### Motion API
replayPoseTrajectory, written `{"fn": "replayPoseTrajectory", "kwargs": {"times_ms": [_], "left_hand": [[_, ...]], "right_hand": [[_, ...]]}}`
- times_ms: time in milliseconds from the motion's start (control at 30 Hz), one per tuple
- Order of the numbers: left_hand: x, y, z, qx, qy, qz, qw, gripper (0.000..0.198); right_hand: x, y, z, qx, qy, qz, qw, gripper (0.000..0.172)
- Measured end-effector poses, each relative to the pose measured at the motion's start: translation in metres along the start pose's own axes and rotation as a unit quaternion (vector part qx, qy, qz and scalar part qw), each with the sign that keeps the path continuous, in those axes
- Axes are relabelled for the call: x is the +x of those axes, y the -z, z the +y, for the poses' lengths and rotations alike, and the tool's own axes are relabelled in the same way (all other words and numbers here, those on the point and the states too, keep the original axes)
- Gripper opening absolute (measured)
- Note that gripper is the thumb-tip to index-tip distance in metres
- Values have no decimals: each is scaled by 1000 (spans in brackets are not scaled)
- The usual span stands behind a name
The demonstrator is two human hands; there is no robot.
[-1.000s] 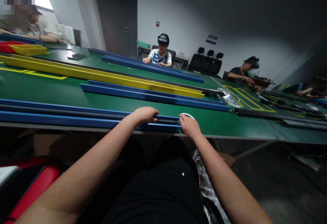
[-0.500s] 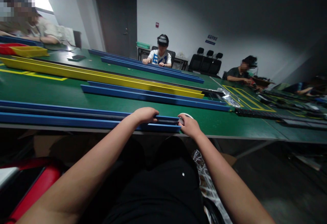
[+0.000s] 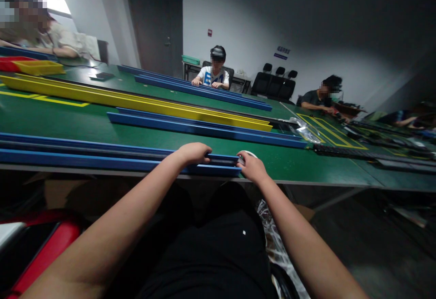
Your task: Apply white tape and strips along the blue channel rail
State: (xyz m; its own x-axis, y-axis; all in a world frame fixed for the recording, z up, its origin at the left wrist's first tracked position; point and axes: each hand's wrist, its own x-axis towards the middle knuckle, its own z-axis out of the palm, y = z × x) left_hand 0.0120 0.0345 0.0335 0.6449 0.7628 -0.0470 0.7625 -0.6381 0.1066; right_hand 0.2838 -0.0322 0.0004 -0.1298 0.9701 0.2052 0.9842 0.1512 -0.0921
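Near blue channel (image 3: 85, 160) lies beneath left grip (image 3: 195, 152), which curls over it; its right end is at right grip (image 3: 254, 167). Whether either holds it: cannot tell.

Passable: strip of green bench (image 3: 293, 166) between near blue channel (image 3: 85, 159) and middle blue channel (image 3: 204, 131); bench right of right hand (image 3: 252, 167) | Obstacles: yellow channel (image 3: 136, 103) close behind middle one, clear plastic (image 3: 308, 132) by its right end, white round item (image 3: 251, 153) just beyond right hand | Left hand (image 3: 195, 153) covers part of near channel
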Motion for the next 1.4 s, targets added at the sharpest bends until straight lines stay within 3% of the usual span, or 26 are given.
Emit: {"fn": "replayPoseTrajectory", "kwargs": {"times_ms": [300, 533, 700, 967, 1100, 1400], "left_hand": [[15, 8, 20, 18, 5, -48, 999, 31], [52, 7, 66, 18, -69, -44, 997, 32], [67, 1, 88, 40, -65, -18, 997, 38], [60, -5, 74, 28, -66, 11, 997, 36], [52, -2, 63, 29, -80, 6, 996, 36], [2, 1, -2, 5, -15, -8, 1000, 33]], "right_hand": [[0, 3, 1, 8, 11, -1, 1000, 36], [-2, 6, 3, 11, 19, -1, 1000, 37], [-3, 6, 5, 37, 23, 3, 999, 40], [-1, -1, 8, 63, 48, 69, 994, 37], [0, -5, 10, 61, 28, 107, 992, 33], [4, -11, 13, 44, -42, 98, 993, 25]]}}
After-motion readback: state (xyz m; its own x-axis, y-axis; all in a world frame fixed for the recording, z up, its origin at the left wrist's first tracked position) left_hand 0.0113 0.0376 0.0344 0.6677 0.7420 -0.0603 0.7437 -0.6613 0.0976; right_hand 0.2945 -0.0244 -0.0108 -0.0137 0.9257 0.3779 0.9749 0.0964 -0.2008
